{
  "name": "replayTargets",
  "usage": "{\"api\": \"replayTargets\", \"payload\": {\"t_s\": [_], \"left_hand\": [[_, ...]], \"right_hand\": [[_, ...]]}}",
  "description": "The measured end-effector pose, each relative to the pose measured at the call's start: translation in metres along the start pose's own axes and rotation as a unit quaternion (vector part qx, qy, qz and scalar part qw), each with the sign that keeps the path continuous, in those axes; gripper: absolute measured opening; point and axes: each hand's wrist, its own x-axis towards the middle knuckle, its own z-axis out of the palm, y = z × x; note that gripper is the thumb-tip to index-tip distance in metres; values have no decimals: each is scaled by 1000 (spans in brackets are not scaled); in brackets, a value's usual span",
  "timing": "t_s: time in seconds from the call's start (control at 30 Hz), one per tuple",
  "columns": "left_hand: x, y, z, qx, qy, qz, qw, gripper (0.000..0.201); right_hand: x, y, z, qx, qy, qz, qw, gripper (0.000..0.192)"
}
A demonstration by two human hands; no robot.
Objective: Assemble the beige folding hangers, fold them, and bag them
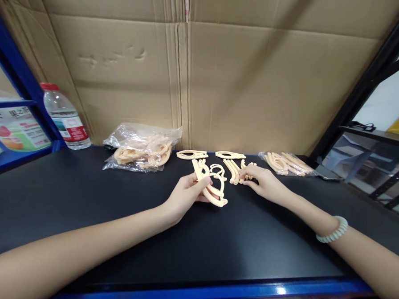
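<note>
Nearest me, my left hand [187, 194] grips beige curved plastic hanger pieces [214, 188]; my right hand [263, 182] pinches loose beige plastic strips [233, 170].

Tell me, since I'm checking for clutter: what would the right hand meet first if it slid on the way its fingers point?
The right hand points left along the table; its fingers already touch the loose curved plastic pieces. Just beyond lies the piece held by the left hand, though depth is unclear.
</note>
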Motion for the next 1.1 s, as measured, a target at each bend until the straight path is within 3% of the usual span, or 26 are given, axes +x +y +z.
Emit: {"api": "replayTargets", "payload": {"t_s": [0.17, 0.27, 0.43, 0.57, 0.67, 0.83, 0.97, 1.1], "left_hand": [[0, 2, 0, -1, 3, -4, 1000, 22], [-1, 2, 1, 9, -1, -2, 1000, 23], [0, 0, 2, 33, -26, -2, 999, 26], [-2, 1, 3, 54, -63, 27, 996, 32], [-3, 2, 4, 75, -59, 49, 994, 33], [-3, 3, 3, 124, -18, 74, 989, 28], [-1, 5, 3, 157, -31, 104, 982, 27], [0, 11, 3, 197, -29, 159, 967, 28]], "right_hand": [[0, 1, 1, 19, 0, 2, 1000, 15], [0, -3, 1, 10, 39, 4, 999, 16], [-1, -38, 4, 16, 118, -44, 992, 24], [-2, -69, 7, -34, 67, -171, 982, 28], [-3, -72, 6, -89, 32, -202, 975, 24], [-4, -65, 6, -9, 48, -168, 985, 22], [-2, -70, 6, 118, 89, -69, 987, 21], [3, -73, 6, 292, 21, -18, 956, 36]]}}
